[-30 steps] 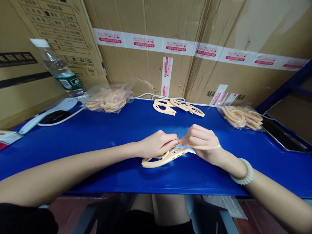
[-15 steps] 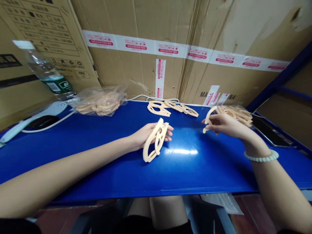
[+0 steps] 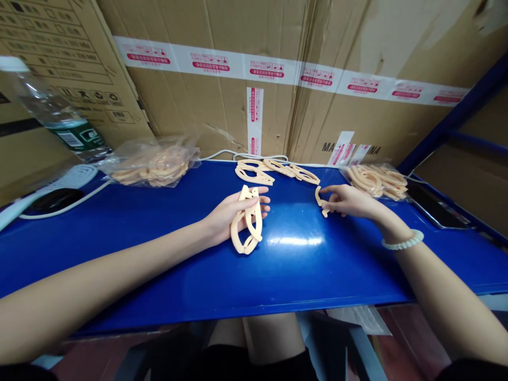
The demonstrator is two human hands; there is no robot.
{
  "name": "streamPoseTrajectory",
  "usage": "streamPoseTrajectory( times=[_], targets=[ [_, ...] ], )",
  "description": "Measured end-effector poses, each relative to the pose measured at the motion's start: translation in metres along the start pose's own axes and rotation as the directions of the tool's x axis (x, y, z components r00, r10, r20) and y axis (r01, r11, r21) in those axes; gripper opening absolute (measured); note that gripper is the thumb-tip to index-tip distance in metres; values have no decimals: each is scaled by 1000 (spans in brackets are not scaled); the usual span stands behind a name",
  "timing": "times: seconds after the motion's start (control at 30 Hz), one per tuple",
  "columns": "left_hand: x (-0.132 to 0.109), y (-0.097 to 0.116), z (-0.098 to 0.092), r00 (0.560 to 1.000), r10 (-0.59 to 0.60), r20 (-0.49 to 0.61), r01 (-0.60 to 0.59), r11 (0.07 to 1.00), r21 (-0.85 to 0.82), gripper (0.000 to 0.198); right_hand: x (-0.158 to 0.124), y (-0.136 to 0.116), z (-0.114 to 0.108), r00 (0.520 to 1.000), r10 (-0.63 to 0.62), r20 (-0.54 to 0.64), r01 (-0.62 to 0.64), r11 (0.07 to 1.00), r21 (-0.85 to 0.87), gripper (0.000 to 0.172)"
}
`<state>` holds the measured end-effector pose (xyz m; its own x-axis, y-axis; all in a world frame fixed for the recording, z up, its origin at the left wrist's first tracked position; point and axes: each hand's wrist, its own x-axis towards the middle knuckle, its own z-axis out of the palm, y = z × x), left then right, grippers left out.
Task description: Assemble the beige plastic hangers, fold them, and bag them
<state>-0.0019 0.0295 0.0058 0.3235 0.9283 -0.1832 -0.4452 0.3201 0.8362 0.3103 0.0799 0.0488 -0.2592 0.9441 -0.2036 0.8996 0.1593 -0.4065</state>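
My left hand (image 3: pixel 223 216) is closed round a beige plastic folding hanger (image 3: pixel 246 250), folded up, its loops hanging below the palm. The thumb lies across its front and the fingertips show past its right side. To the right, just over the blue table (image 3: pixel 293 275), my right hand (image 3: pixel 351 201) pinches a small curved beige piece (image 3: pixel 318 196), which looks like a hanger part. The fingers cover part of it. Behind both hands lie several more beige hangers (image 3: pixel 254 172), flat and overlapping.
Clear bags of beige pieces lie at back left (image 3: pixel 159 170) and back right (image 3: pixel 377 180). A water bottle (image 3: pixel 73 132), a pale-handled tool (image 3: pixel 47 190) and a black rounded object (image 3: pixel 57 200) are at left. A phone (image 3: pixel 438 209) lies right. Cardboard (image 3: pixel 222 106) stands behind.
My right hand has moved left with the curved piece, away from the right bag. The hanger in my left hand has turned, and my thumb now lies over its front.
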Motion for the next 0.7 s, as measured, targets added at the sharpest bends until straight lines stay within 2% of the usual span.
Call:
streamPoseTrajectory(
  times=[0.1, 0.17, 0.2, 0.23, 0.3, 0.33, 0.37, 0.47, 0.53, 0.7],
  targets=[
    [0, -2, 0, 999, 38, -14, -38, 999, 30, 35, -2, -1, 1, 997, -50, -56, 42, 990, -133, 37],
    [0, -3, -1, 998, 68, 9, -68, 996, 56, 37, -4, -5, 4, 970, -143, -197, 100, 972, -213, 33],
    [-1, -4, -2, 996, 86, 28, -87, 994, 73, 38, -6, -8, 7, 931, -224, -287, 159, 959, -232, 33],
    [-1, -6, -2, 993, 104, 50, -109, 990, 92, 39, -8, -14, 11, 870, -324, -373, 245, 938, -244, 35],
    [-2, -8, -2, 985, 148, 90, -159, 977, 138, 43, -15, -29, 23, 708, -529, -468, 454, 848, -273, 39],
    [-2, -10, -2, 980, 171, 104, -187, 968, 166, 46, -19, -38, 30, 629, -626, -461, 555, 777, -298, 40],
    [-3, -11, -2, 975, 192, 113, -211, 957, 197, 50, -24, -48, 37, 572, -707, -417, 632, 703, -325, 40],
    [-4, -15, -2, 967, 225, 120, -251, 918, 307, 56, -37, -72, 59, 455, -867, -203, 773, 498, -394, 36],
    [-5, -16, -3, 964, 239, 120, -267, 884, 384, 56, -41, -79, 69, 398, -906, -142, 776, 415, -475, 30],
    [-7, -17, -3, 954, 269, 130, -299, 854, 425, 45, -44, -81, 81, 231, -958, -170, 714, 286, -639, 17]
  ],
)
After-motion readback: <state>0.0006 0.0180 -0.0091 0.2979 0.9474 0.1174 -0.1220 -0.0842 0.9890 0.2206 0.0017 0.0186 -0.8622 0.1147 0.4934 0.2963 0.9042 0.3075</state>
